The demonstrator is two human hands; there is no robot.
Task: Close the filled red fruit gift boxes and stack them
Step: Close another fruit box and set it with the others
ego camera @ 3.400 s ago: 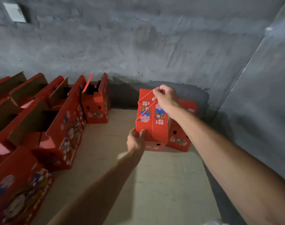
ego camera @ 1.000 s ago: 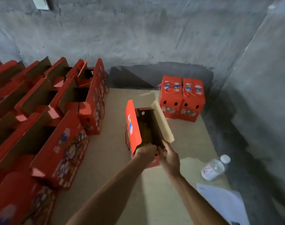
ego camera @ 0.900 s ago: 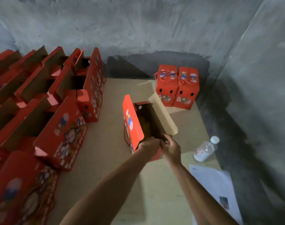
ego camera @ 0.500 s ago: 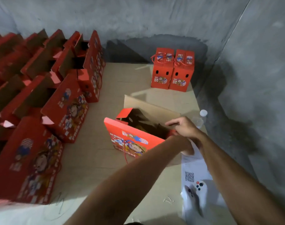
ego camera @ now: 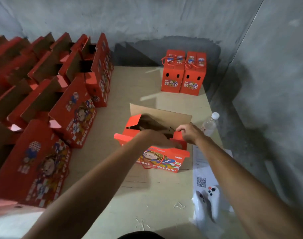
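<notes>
An open red fruit gift box [ego camera: 162, 159] stands on the cardboard-covered floor [ego camera: 138, 195] in front of me, its printed long side towards me and its brown lid flap [ego camera: 157, 112] standing up at the back. My left hand [ego camera: 157, 138] reaches over the near wall into the opening, fingers stretched out towards the right end. My right hand [ego camera: 188, 132] pinches the red side flap [ego camera: 179, 136] at the box's right end. What lies inside the box is dark and hidden. Two closed red boxes [ego camera: 173, 73] [ego camera: 193, 75] stand side by side at the back wall.
Rows of open red boxes [ego camera: 74, 109] fill the left side. A water bottle [ego camera: 210, 124] lies just right of the box. A printed sheet with a QR code [ego camera: 201, 169] and a white game controller [ego camera: 209, 199] lie at the right front. Concrete walls close the back and right.
The open box has been turned from end-on to long side facing me and sits nearer. My right hand has taken the right end flap; my left hand has gone into the opening.
</notes>
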